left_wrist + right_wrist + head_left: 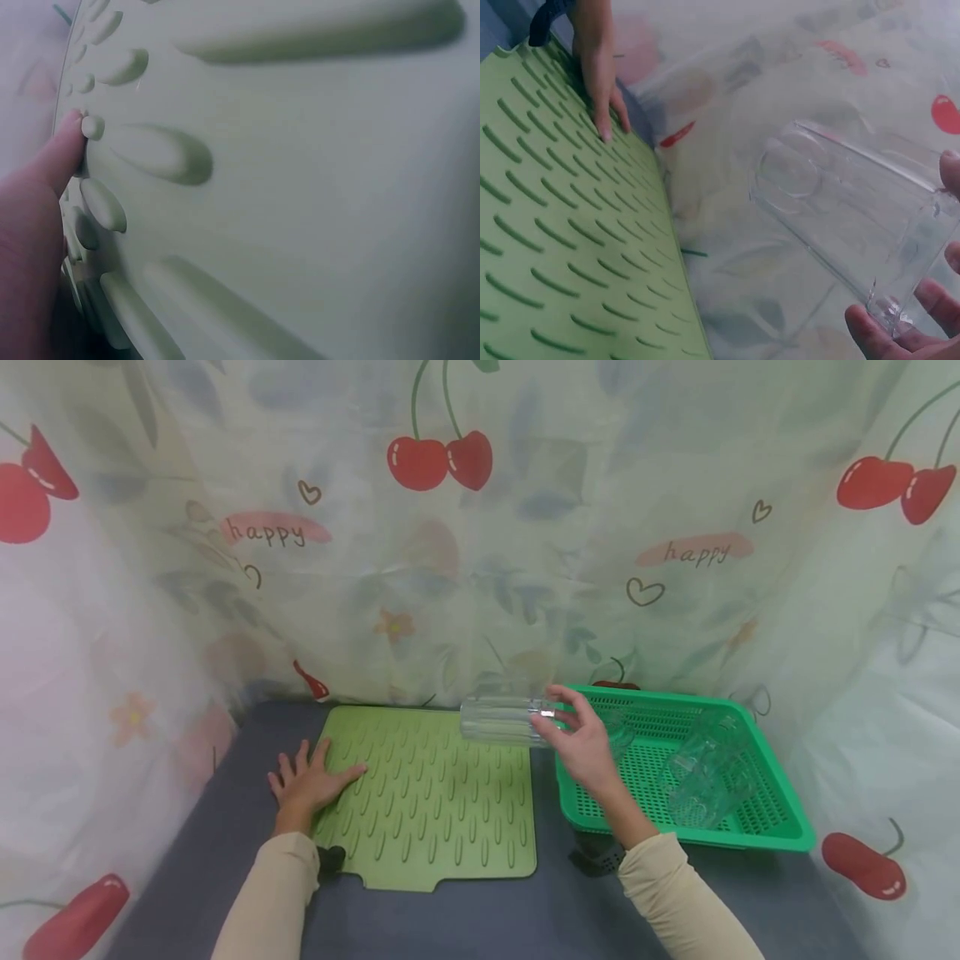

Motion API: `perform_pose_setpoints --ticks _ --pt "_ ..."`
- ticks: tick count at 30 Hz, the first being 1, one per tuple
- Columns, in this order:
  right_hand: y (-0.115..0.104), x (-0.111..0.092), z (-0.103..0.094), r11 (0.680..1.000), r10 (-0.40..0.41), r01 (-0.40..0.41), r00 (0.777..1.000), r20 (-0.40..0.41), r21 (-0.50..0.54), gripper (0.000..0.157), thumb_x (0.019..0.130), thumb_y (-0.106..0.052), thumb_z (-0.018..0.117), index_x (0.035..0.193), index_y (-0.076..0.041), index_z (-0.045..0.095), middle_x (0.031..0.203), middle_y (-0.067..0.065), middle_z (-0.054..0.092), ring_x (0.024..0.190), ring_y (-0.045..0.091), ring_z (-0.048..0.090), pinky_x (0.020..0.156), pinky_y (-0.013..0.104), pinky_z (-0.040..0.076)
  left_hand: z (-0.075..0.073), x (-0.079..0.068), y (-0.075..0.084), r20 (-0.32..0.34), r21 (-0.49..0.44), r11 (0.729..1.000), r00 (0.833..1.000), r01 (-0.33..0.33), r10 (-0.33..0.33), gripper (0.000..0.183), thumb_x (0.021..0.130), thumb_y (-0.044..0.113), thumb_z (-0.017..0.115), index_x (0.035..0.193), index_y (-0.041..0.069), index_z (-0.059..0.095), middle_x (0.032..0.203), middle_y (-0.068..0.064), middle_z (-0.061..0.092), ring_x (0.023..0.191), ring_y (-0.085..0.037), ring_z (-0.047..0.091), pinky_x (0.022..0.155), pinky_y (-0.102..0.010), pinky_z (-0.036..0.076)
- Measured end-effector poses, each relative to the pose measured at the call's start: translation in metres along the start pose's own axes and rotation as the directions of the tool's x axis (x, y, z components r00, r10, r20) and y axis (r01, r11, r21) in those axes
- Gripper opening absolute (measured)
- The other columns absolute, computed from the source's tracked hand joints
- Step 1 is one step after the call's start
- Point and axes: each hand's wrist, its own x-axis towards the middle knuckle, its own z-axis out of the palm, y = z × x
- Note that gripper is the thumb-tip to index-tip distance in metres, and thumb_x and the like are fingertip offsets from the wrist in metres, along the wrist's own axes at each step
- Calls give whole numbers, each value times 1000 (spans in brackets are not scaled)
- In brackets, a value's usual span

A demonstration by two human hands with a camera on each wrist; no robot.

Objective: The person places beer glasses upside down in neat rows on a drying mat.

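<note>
My right hand (588,745) grips a clear drinking glass (498,718) near one end, with thumb and fingers around it. The glass lies on its side in the air, over the back right corner of a green ridged drying mat (431,802). In the right wrist view the glass (840,206) has straight, faceted walls, and its round base points away from the fingers (870,334). My left hand (309,787) rests with fingers spread on the mat's left edge, its thumb lying over the ridges. The left wrist view shows mostly the mat (315,172) up close.
A green plastic basket (686,837) stands right of the mat, holding several clear glasses (708,793) lying inside. Dark table surface (480,927) runs along the front. A printed curtain (510,568) hangs behind and on both sides.
</note>
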Motion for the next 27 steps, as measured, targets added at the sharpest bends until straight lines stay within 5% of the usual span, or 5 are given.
perform_pose_setpoints --ticks 14,27 --pt "5 8 48 990 13 -15 1000 12 137 55 97 -29 72 145 -17 49 148 11 49 131 28 59 101 39 55 -5 -3 2 -1 -13 1000 1000 -9 9 110 88 78 55 166 18 6 170 -26 -12 150 -58 -22 115 -77 -17" --pt "15 9 92 989 7 3 998 -68 150 54 96 -28 73 144 -14 52 142 12 50 130 32 59 102 47 56 1 4 -3 -13 -3 1000 1000 11 -11 112 86 81 53 166 19 6 170 -24 -13 151 -55 -24 115 -75 -20"
